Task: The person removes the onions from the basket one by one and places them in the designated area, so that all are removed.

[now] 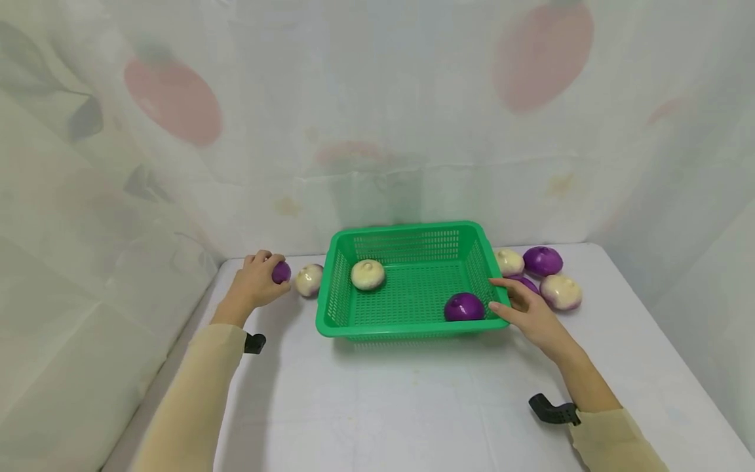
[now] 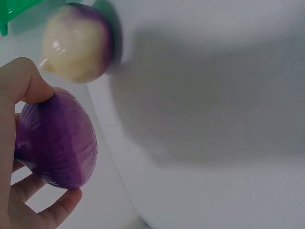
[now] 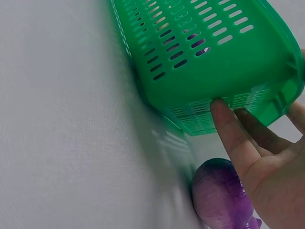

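Left grip [image 1: 253, 283] around purple onion [image 2: 59, 140]

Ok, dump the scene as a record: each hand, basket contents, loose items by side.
left_hand: left hand holds a purple onion
right_hand: right hand touches the right rim of the green basket
in_basket: left turnip, at left; right onion, front right
loose_left: lone turnip, between left hand and basket
loose_right: rear turnip, front turnip, rear onion, partly hidden onion
surface: white table
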Demonstrator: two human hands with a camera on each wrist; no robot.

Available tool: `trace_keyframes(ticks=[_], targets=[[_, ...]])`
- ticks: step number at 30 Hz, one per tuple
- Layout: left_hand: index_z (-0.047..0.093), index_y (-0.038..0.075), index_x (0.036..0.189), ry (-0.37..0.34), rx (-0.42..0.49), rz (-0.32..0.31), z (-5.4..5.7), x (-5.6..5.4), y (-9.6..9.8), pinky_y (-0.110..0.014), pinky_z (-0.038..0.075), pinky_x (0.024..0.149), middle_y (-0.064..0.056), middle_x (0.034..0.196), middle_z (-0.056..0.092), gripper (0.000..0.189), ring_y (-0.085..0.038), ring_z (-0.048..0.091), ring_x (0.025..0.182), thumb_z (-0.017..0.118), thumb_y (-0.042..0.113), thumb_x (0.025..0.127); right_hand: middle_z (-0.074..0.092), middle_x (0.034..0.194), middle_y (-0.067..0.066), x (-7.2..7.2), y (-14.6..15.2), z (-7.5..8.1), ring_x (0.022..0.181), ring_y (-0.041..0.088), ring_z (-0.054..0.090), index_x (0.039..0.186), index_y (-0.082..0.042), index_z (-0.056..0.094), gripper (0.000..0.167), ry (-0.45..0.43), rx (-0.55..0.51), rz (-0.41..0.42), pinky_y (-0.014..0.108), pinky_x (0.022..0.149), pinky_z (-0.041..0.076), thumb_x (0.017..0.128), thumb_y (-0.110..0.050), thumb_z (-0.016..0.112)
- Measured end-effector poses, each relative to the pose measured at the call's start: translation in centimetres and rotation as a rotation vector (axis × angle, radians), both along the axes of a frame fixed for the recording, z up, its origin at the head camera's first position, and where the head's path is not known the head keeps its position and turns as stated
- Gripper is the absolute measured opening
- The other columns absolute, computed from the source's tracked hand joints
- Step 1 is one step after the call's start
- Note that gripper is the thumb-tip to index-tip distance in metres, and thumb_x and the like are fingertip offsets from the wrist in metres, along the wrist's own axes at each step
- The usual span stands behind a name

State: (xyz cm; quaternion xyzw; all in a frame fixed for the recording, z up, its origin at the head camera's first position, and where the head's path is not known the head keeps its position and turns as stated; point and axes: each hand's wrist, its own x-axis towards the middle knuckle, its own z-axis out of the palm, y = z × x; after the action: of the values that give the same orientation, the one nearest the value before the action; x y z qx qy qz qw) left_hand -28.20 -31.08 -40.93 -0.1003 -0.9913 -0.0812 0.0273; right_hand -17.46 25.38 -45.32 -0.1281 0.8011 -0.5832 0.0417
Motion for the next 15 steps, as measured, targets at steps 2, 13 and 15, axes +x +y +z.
trace_keyframes(ticks=[2, 13, 15], targets=[[0.053, 0.005, 0.139, -0.011, 0.013, 0.013, -0.5, -0.1, 0.1, -0.066, 0.047, 0.084, -0.027, 0.140, 0.042, 0.059, -0.051, 0.040, 0.122, 0.066, 0.030, 0.087, 0.038, 0.157, 0.014, 0.0, 0.0, 0.0, 0.150, 0.043, 0.022, 0.151, -0.007, 0.043, 0.057, -0.003, -0.004, 0.002, 0.048, 0.116, 0.024, 0.102, -0.026, 0.064], [0.054, 0.002, 0.138, -0.036, 0.032, 0.035, -2.1, -0.3, -0.2, -0.067, 0.047, 0.085, -0.029, 0.135, 0.042, 0.060, -0.052, 0.040, 0.122, 0.070, 0.030, 0.088, 0.038, 0.156, 0.015, 0.0, 0.0, 0.0, 0.150, 0.042, 0.024, 0.151, -0.006, 0.043, 0.057, 0.000, -0.029, 0.003, 0.007, 0.100, 0.032, 0.102, -0.025, 0.065], [0.054, 0.001, 0.138, -0.045, 0.029, 0.034, -2.3, -0.4, -0.3, -0.067, 0.047, 0.085, -0.030, 0.135, 0.041, 0.059, -0.053, 0.041, 0.122, 0.069, 0.030, 0.088, 0.038, 0.157, 0.015, 0.0, 0.0, 0.0, 0.150, 0.042, 0.023, 0.151, -0.006, 0.043, 0.057, -0.001, -0.029, 0.003, 0.007, 0.101, 0.032, 0.102, -0.025, 0.065]])
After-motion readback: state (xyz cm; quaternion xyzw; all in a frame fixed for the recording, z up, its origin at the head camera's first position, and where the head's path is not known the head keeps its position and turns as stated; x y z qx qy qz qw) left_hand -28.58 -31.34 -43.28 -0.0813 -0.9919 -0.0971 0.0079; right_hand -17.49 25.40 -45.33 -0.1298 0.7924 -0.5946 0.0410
